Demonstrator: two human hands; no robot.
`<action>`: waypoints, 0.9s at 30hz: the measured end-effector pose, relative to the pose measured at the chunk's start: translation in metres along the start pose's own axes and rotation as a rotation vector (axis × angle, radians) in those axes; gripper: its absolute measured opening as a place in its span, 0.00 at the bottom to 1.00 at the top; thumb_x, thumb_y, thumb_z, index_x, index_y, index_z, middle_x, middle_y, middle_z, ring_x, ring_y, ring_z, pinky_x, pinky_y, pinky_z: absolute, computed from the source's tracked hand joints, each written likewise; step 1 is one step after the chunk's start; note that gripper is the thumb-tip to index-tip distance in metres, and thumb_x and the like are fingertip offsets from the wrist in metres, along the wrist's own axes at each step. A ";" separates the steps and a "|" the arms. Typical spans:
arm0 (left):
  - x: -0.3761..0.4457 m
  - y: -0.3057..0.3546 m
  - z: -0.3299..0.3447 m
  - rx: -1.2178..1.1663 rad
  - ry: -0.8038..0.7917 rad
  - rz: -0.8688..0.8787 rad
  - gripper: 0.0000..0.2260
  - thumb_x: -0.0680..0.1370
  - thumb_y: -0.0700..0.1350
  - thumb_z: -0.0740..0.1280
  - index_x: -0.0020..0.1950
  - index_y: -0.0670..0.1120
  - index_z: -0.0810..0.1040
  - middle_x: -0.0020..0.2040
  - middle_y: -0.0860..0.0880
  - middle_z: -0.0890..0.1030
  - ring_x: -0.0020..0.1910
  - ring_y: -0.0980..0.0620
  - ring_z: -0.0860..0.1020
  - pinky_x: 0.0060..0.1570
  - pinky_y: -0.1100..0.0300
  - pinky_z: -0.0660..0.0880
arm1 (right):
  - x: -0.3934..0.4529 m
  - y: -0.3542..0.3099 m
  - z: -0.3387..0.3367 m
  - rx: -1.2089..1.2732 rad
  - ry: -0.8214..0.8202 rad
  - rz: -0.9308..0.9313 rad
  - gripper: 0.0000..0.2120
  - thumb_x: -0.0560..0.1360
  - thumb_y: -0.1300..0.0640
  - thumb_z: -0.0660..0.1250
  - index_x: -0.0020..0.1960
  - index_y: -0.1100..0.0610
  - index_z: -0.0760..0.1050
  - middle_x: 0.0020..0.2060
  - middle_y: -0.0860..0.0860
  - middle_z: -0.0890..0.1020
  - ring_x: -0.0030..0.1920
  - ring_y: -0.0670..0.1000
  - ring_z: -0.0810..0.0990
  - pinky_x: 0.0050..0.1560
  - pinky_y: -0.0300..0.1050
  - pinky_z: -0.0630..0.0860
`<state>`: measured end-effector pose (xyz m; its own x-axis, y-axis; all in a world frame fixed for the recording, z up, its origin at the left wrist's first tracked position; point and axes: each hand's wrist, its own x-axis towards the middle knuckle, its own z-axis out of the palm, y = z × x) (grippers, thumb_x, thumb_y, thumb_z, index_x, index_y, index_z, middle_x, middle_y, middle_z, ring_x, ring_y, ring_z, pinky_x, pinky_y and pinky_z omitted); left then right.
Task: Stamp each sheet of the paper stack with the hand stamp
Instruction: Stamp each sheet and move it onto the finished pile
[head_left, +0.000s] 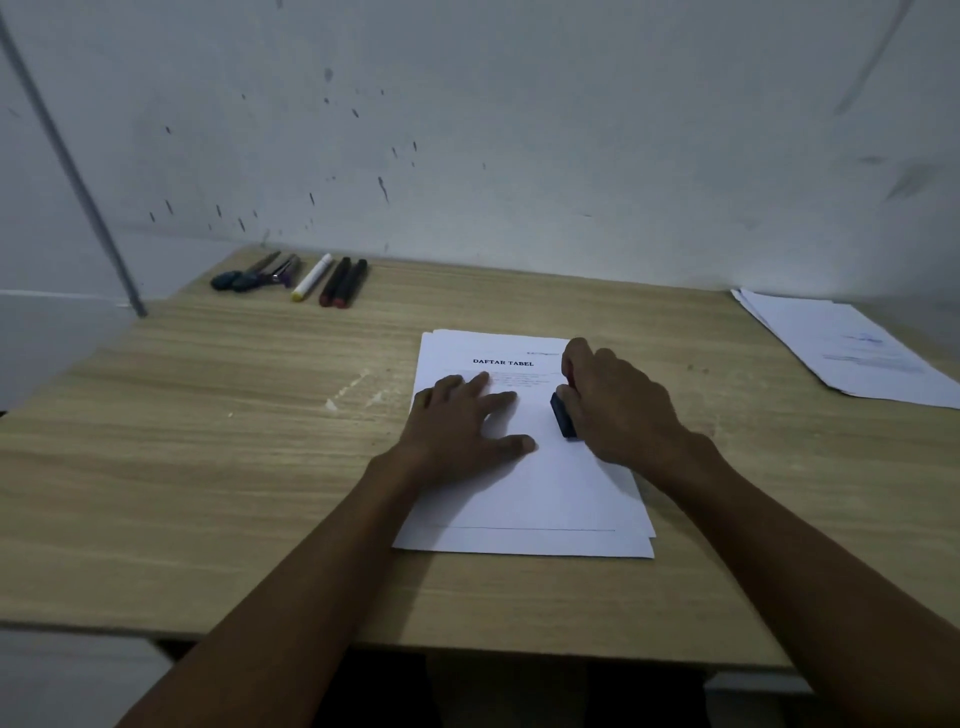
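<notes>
Left hand (462, 421) lies flat, pinning the stack (524, 499) (against sliding); right hand (618, 410), at its 3 o'clock, clenches the stamp (563, 415) down.

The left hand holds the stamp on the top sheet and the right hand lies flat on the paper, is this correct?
Reversed. In the head view the right hand holds the stamp on the top sheet, and the left hand lies flat on it.

The scene is dim and bluish, with flat light; the paper stack (524, 488) under the right hand (618, 410) is the brightest patch; shadows beneath both forearms are soft; fine print beyond the grip blurs; edges bow with wide-angle distortion.
</notes>
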<state>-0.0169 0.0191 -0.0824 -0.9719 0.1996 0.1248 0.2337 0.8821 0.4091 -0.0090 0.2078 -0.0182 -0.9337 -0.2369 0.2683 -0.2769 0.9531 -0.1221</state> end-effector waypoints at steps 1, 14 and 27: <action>0.000 -0.001 0.000 0.002 -0.007 -0.004 0.38 0.64 0.76 0.55 0.72 0.65 0.63 0.78 0.55 0.57 0.77 0.50 0.51 0.72 0.51 0.46 | 0.000 -0.001 0.001 -0.001 -0.006 -0.002 0.08 0.79 0.54 0.58 0.54 0.55 0.62 0.43 0.54 0.71 0.40 0.56 0.70 0.40 0.50 0.72; 0.002 -0.003 0.001 0.029 -0.012 0.002 0.37 0.65 0.76 0.54 0.72 0.65 0.62 0.79 0.55 0.56 0.77 0.50 0.50 0.72 0.51 0.46 | 0.000 -0.004 0.016 -0.055 0.014 0.039 0.08 0.79 0.53 0.58 0.56 0.53 0.61 0.43 0.52 0.67 0.38 0.55 0.68 0.37 0.49 0.66; 0.001 -0.003 0.002 0.043 -0.026 0.007 0.35 0.68 0.74 0.56 0.73 0.64 0.62 0.79 0.54 0.55 0.77 0.48 0.50 0.73 0.49 0.46 | 0.001 -0.007 0.022 -0.094 0.030 0.068 0.14 0.79 0.53 0.57 0.63 0.55 0.62 0.43 0.52 0.67 0.39 0.56 0.68 0.38 0.49 0.64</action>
<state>-0.0189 0.0180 -0.0849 -0.9709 0.2161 0.1035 0.2392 0.8980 0.3692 -0.0132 0.1970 -0.0384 -0.9419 -0.1671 0.2915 -0.1899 0.9805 -0.0514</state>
